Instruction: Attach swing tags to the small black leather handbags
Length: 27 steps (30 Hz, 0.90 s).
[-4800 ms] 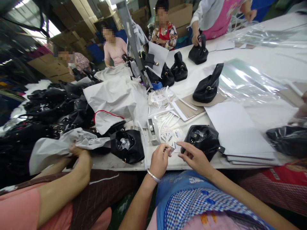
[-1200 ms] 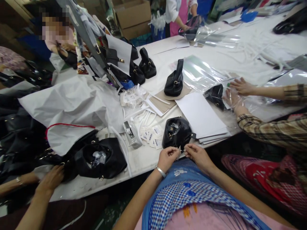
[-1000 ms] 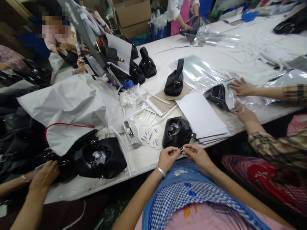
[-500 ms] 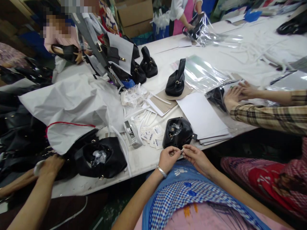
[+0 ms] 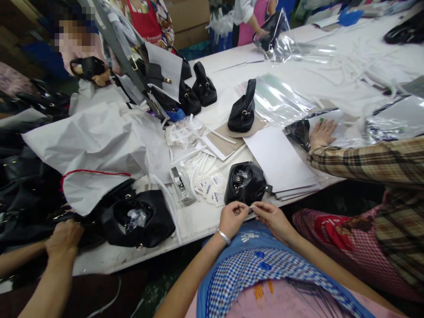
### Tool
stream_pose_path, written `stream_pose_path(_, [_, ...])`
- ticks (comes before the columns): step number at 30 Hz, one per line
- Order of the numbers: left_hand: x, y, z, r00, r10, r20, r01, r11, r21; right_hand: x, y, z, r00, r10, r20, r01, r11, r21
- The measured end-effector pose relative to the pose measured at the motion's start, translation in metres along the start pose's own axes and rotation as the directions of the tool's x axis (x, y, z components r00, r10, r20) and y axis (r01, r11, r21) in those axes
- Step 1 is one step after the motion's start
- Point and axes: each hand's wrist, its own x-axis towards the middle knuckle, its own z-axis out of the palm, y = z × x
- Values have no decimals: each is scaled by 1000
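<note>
Two grips, left hand (image 5: 234,217) and right hand (image 5: 270,217), pinch a tiny piece (image 5: 251,207), identity unclear, beside the bag (image 5: 245,183) on the table (image 5: 203,217). Steady wrists, light fingertip pressure likely best.

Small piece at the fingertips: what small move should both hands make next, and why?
Probably raise the left hand and right hand slightly, together: their fingertips meet at the small piece and hide most of it, close in front of the open black bag.
</note>
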Motion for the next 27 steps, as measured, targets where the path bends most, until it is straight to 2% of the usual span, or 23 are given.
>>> stream_pose_path(6, [2, -2, -1, 1000, 16, 18, -17, 998, 56, 3, 1, -3, 992, -119, 43, 125, 974, -190])
stream_pose_path(10, [1, -1, -1, 998, 59, -27, -55, 991, 121, 4, 3, -4, 978, -206, 16, 200, 928, -315])
stream_pose_path(13, [-2, 2, 1, 998, -67, 14, 67, 998, 2, 0, 1, -1, 951, -310, -14, 274, 861, -427])
stream_pose_path(16, [-5, 7, 2, 969, -196, 147, 225, 951, -213, -4, -4, 2, 879, -477, 11, 399, 722, -566])
stream_pose_path(18, [-7, 10, 3, 952, -221, 212, 277, 917, -288, -4, -6, 1, 823, -566, 48, 463, 619, -634])
stream_pose_path(20, [-7, 11, 4, 944, -225, 240, 291, 912, -290, -1, -4, -2, 807, -584, 86, 488, 579, -653])
stream_pose_path(22, [-6, 10, 5, 954, -205, 220, 259, 931, -258, 3, 1, -8, 837, -541, 87, 476, 640, -603])
stream_pose_path(25, [-4, 8, 5, 970, -191, 149, 224, 942, -252, 8, 14, -20, 903, -429, 20, 390, 801, -455])
stream_pose_path(27, [-4, 5, 5, 961, -224, 160, 263, 918, -296, 10, 23, -26, 940, -342, 18, 313, 836, -451])
